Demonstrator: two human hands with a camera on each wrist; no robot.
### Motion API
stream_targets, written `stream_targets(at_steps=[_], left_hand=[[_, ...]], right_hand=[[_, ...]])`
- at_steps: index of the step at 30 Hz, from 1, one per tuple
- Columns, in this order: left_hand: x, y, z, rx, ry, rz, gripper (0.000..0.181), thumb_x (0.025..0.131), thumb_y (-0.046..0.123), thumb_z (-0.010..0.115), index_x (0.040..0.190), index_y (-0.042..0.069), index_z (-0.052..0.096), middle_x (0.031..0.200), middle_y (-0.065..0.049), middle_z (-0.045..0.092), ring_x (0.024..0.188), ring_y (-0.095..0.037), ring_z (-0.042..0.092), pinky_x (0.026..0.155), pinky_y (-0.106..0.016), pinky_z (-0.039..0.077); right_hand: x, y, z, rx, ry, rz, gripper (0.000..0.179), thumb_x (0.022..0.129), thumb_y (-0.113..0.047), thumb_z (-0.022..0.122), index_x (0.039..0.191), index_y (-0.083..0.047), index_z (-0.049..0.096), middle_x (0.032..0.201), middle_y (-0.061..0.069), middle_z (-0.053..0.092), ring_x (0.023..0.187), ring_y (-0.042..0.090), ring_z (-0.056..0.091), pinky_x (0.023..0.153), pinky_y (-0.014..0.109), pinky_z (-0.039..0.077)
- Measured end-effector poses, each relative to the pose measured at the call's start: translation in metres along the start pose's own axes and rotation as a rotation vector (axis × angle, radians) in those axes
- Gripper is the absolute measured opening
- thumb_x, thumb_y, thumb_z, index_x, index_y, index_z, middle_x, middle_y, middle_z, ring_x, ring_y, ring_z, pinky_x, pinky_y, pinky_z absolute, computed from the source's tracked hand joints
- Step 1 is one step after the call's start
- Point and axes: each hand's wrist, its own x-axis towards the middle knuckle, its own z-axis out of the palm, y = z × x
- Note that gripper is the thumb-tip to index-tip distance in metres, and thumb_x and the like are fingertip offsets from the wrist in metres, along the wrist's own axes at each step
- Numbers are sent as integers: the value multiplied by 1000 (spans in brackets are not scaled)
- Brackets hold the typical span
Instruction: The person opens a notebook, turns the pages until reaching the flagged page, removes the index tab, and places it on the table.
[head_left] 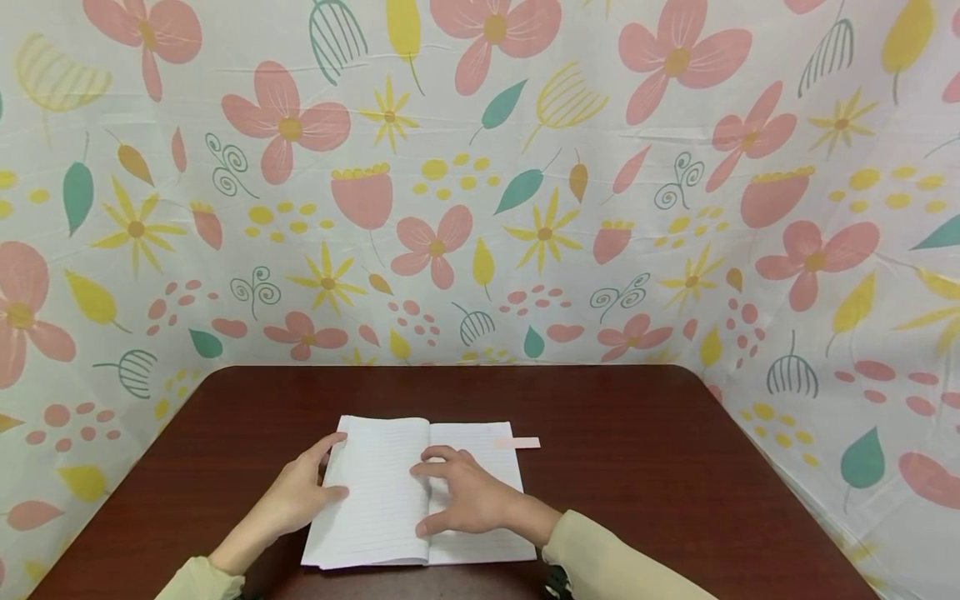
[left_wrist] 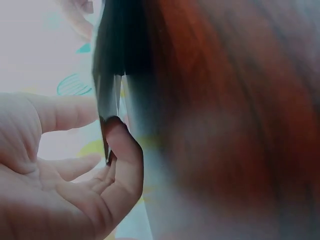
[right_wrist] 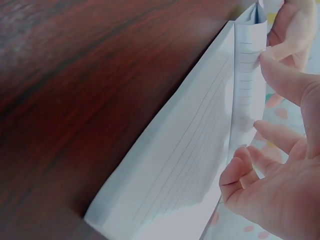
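Note:
A lined notebook [head_left: 378, 492] lies open on the table, its pages blank but for the ruling. At its left edge, my left hand [head_left: 296, 493] holds the page side between the thumb on top and fingers curled round underneath, as the left wrist view shows. My right hand [head_left: 480, 497] is over the right page, thumb and fingertips spread and touching the left page beside the centre fold. In the right wrist view the pages [right_wrist: 170, 165] bulge up near the fold under those fingertips. A pale pink sticky strip [head_left: 528, 442] juts out from the right page's upper edge.
The dark brown wooden table [head_left: 637, 467] has rounded far corners. A white cloth [head_left: 480, 333] printed with flowers and leaves hangs behind it and along both sides. A dark band [head_left: 557, 581] shows at the right sleeve's cuff.

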Motion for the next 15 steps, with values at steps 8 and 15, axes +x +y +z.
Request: stream_targets(at_steps=[8,15], left_hand=[[-1,0,6,201,0,87,65,81,5,86,141,2,62,132,-27,61,124,-47,57,97,-61,49],[-1,9,10,315,-12,142,66,80,2,85,141,7,64,149,-32,45,134,-57,41,94,-70,45]], right_hand=[[-12,8,-8,8,49,4,65,86,-32,89,141,-8,67,148,12,53,134,33,48,109,43,43],[-26,28,-26,76,113,21,53,90,-24,85,136,-2,68,137,14,59,118,33,58,93,40,50]])
